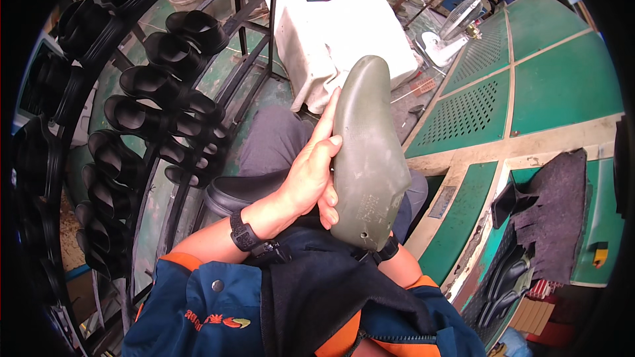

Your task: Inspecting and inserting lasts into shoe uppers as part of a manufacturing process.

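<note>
An olive-green shoe last (370,152) stands nearly upright in front of me, toe end up, with a small hole near its heel end. My left hand (311,168) presses against its left side, one finger stretched up along the edge and the thumb on the surface. My right hand is mostly hidden behind the last; only its wrist with a dark band (389,248) shows at lower right, and fingertips low on the last's left edge seem to belong to it. A black shoe (241,192) lies by my left forearm, over my lap.
At left, a dark metal rack (149,178) carries many black shoes. A white cloth-covered block (350,23) stands ahead, with a white fan (456,23) beyond it. Green metal panels (562,79) run along the right, where a dark cloth (552,218) hangs near several black pieces (506,284).
</note>
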Motion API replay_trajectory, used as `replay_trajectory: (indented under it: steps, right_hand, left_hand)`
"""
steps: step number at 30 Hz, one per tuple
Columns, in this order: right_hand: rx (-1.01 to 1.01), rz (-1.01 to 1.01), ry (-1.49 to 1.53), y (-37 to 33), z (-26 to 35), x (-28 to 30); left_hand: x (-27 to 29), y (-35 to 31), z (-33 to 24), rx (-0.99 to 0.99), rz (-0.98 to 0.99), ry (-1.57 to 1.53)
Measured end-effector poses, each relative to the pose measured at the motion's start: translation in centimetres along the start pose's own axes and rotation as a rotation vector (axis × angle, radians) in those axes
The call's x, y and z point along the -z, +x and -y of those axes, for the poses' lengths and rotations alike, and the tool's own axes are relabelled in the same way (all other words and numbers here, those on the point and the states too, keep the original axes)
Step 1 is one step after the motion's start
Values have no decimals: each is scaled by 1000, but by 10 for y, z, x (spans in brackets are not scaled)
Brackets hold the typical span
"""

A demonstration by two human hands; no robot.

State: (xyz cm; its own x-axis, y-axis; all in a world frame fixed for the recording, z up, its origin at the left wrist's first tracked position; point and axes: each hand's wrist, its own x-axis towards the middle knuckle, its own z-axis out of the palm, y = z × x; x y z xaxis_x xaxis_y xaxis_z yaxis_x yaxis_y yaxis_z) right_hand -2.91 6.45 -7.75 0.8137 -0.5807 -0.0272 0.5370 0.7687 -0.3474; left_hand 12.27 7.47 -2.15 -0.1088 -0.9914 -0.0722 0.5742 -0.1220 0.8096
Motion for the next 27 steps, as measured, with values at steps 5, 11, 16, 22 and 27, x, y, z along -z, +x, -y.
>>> replay_trajectory:
  steps: [5,11,16,22,27]
  right_hand:
    - [-37,257,48,5,3,21]
    - [-26,167,128,3,1,13]
    - [-18,220,42,7,5,11]
    - [-67,300,8,11,6,28]
    - [11,90,-64,-1,1,5]
  left_hand:
    - [2,2,5,-64,58,-75]
    - [5,0,4,-38,88,-91]
    - [4,4,7,-75,87,-70]
    - [1,0,3,-71,60,-108]
    - [4,3,4,-152,45,-53]
